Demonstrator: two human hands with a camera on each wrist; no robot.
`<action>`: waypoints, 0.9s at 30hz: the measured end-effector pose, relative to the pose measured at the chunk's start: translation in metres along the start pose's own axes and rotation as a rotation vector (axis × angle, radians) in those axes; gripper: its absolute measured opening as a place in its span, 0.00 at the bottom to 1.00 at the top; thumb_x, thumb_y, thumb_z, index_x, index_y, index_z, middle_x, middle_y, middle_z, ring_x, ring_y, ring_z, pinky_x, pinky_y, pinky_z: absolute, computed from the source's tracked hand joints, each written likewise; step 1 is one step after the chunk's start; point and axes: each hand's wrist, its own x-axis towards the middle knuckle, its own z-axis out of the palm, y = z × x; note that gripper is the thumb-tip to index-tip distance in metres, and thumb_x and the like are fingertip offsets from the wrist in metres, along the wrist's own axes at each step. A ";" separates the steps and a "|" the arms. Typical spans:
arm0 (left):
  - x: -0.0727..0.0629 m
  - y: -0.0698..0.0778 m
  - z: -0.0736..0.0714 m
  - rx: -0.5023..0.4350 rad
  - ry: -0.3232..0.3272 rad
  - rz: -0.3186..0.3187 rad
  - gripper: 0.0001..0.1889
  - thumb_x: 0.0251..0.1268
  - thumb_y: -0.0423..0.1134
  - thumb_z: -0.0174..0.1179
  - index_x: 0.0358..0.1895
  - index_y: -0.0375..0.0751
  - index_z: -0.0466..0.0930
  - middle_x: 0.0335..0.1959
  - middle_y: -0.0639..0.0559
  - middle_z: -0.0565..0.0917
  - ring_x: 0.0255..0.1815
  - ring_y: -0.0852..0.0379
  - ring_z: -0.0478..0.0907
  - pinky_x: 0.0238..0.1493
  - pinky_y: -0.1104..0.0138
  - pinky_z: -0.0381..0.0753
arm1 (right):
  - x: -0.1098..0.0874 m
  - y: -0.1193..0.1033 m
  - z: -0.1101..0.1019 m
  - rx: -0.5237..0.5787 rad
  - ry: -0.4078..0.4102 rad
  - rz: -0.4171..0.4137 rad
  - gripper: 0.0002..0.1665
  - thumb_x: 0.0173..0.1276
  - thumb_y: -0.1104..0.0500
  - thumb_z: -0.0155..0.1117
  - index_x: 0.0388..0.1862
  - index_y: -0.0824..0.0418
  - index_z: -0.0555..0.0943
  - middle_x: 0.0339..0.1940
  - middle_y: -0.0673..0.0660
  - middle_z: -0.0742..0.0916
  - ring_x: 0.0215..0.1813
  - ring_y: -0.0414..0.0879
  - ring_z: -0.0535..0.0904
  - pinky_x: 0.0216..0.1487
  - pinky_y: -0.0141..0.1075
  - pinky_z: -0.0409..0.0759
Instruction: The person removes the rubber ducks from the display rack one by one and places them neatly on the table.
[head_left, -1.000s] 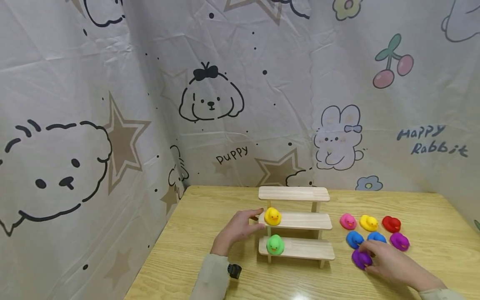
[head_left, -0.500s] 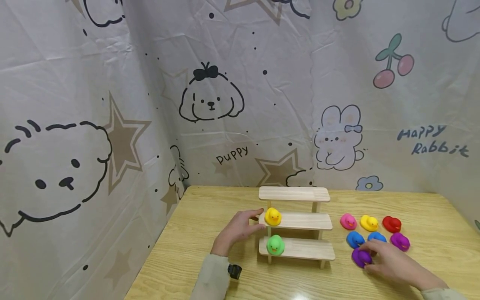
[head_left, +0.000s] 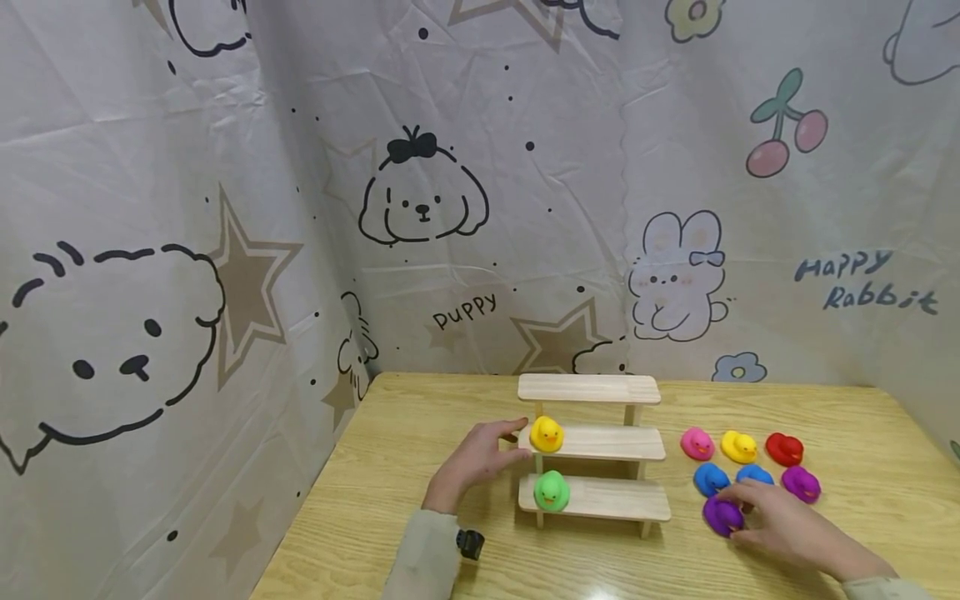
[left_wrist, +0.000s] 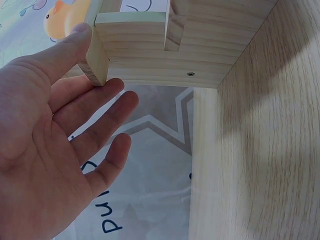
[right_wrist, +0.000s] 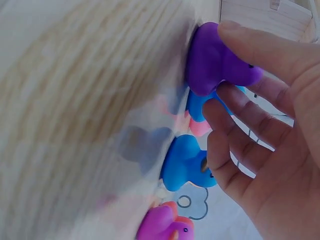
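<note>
My right hand (head_left: 783, 529) pinches a dark purple toy duck (head_left: 722, 517) between thumb and fingers. In the right wrist view that duck (right_wrist: 206, 62) sits at the tabletop, the thumb on one side and fingertips on the other. My left hand (head_left: 474, 460) is at the left end of a three-step wooden display shelf (head_left: 611, 442). In the left wrist view its thumb and index finger pinch the end of one board (left_wrist: 96, 57), the other fingers loosely bent. A yellow duck (head_left: 547, 434) stands on the middle step, a green duck (head_left: 551, 491) on the bottom step.
Right of the shelf, loose ducks lie on the wooden table (head_left: 360, 500): pink (head_left: 697, 444), yellow (head_left: 739, 447), red (head_left: 784, 449), two blue, one (head_left: 710, 479) left of the other, and a lighter purple one (head_left: 801, 484). A printed curtain (head_left: 480, 275) hangs behind.
</note>
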 end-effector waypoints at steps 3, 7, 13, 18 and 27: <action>0.000 0.000 0.000 0.001 0.002 0.000 0.30 0.65 0.51 0.59 0.67 0.41 0.68 0.62 0.52 0.74 0.55 0.56 0.75 0.55 0.62 0.75 | -0.001 -0.005 -0.006 -0.008 0.030 -0.002 0.29 0.48 0.49 0.77 0.48 0.57 0.81 0.40 0.47 0.81 0.39 0.44 0.76 0.35 0.31 0.79; 0.000 0.000 0.000 0.001 0.003 -0.007 0.30 0.65 0.51 0.59 0.67 0.42 0.68 0.62 0.53 0.75 0.55 0.56 0.75 0.54 0.62 0.75 | 0.000 -0.013 -0.016 -0.035 0.092 -0.008 0.28 0.47 0.50 0.77 0.47 0.58 0.81 0.41 0.50 0.83 0.39 0.46 0.79 0.36 0.35 0.81; 0.000 0.000 0.000 -0.009 -0.001 -0.007 0.30 0.65 0.51 0.59 0.67 0.43 0.68 0.62 0.52 0.75 0.54 0.56 0.75 0.45 0.68 0.76 | 0.002 -0.025 -0.028 -0.048 0.150 -0.012 0.24 0.50 0.51 0.76 0.45 0.57 0.81 0.41 0.50 0.82 0.38 0.45 0.78 0.36 0.36 0.81; 0.000 0.000 0.001 -0.006 0.004 -0.011 0.30 0.65 0.51 0.59 0.67 0.43 0.69 0.61 0.51 0.75 0.54 0.56 0.75 0.48 0.67 0.76 | 0.006 -0.036 -0.038 -0.062 0.204 -0.002 0.25 0.50 0.53 0.76 0.47 0.59 0.81 0.39 0.49 0.82 0.38 0.44 0.76 0.34 0.34 0.79; -0.002 0.001 0.000 -0.021 0.007 -0.017 0.30 0.65 0.50 0.59 0.67 0.42 0.68 0.60 0.49 0.76 0.50 0.52 0.78 0.38 0.69 0.75 | 0.017 -0.061 -0.047 -0.072 0.279 -0.073 0.21 0.52 0.52 0.76 0.44 0.54 0.81 0.36 0.42 0.80 0.39 0.42 0.75 0.34 0.33 0.77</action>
